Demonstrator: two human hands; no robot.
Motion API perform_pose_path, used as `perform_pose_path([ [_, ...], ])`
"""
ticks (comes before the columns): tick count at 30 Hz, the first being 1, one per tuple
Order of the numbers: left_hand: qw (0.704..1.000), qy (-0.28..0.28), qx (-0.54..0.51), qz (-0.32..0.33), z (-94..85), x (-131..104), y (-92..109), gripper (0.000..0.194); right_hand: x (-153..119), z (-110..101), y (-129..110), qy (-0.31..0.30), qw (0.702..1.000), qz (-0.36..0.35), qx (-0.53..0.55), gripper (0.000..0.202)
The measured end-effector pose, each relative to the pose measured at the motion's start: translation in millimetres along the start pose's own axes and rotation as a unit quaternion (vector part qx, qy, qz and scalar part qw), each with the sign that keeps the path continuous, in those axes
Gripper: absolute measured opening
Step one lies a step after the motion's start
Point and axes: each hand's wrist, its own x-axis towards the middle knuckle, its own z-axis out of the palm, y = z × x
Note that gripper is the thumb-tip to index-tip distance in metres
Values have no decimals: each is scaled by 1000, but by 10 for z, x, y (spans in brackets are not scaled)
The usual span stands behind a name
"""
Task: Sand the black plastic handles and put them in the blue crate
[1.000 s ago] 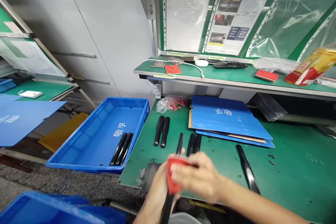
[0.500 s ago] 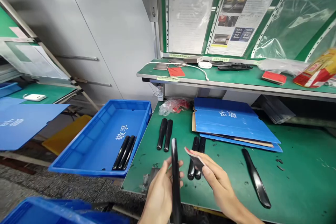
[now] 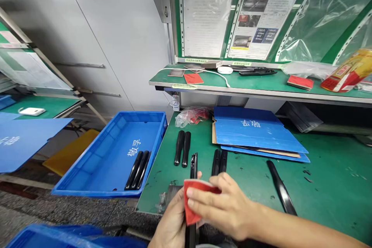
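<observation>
My left hand (image 3: 170, 221) is closed around a long black plastic handle piece (image 3: 194, 164), held upright at the front edge of the bench. The handle's upper end shows a slotted, hollow side. With my right hand (image 3: 225, 205) I grip a folded red sanding pad (image 3: 190, 203) and press it against the handle's side, its fingers flat over the pad. The pad covers the handle's middle and part of my left fingers. Just behind my right hand lie two black handle pieces (image 3: 219, 161), partly hidden by it.
Two more handle pieces (image 3: 182, 147) lie on the green bench (image 3: 247, 178), and a single one (image 3: 281, 186) to the right. At left, a blue crate (image 3: 95, 151) holds several. Blue boards (image 3: 255, 128) are stacked below a shelf (image 3: 261, 81).
My right hand has moved left and brought the sanding pad onto the handle piece. The handle piece has turned, so its slotted side now shows.
</observation>
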Motion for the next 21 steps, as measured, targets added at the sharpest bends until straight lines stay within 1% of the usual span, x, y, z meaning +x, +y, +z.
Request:
perform_pose_path([
  [1,1000,3,15,-3,-23,-11,10,44,13,8,62,13,1000,7,8,40],
  [2,999,2,34,-2,-50,-25,18,41,30,17,153,29,999,28,25,39],
  [3,998,-12,55,3,-81,-43,26,37,50,25,267,41,996,57,45,37],
  [5,993,-71,92,14,-140,-91,44,30,84,33,520,54,980,182,64,36],
  [6,989,-104,104,20,-159,-122,58,33,93,34,628,59,968,234,61,38],
  [8,982,-146,104,51,-163,-189,92,39,91,35,732,57,952,294,62,39],
  [9,981,-155,95,64,-149,-222,110,43,83,39,715,56,941,323,88,40],
  [10,981,-163,79,68,-127,-252,123,47,74,44,654,65,921,362,132,40],
  [11,980,-175,64,67,-101,-276,129,54,65,49,559,83,890,408,188,40],
  [13,976,-204,50,59,-55,-309,115,68,50,51,327,136,811,486,297,39],
  [14,974,-211,54,58,-40,-319,93,72,45,43,219,159,784,502,328,39],
  [15,975,-207,62,60,-31,-326,64,69,42,27,136,173,784,497,330,40],
  [16,976,-193,74,63,-27,-332,31,62,42,6,87,182,808,467,308,42],
  [17,979,-176,87,59,-27,-339,-2,54,46,-19,79,188,853,408,267,45],
  [18,981,-161,98,51,-27,-347,-33,48,55,-47,113,187,902,329,206,47],
  [19,982,-151,108,41,-27,-356,-59,44,68,-76,183,176,945,242,135,49],
  [20,983,-140,117,34,-24,-365,-78,40,85,-106,279,158,969,175,67,49],
  [21,983,-128,127,32,-19,-373,-91,38,104,-137,387,138,980,140,15,47],
])
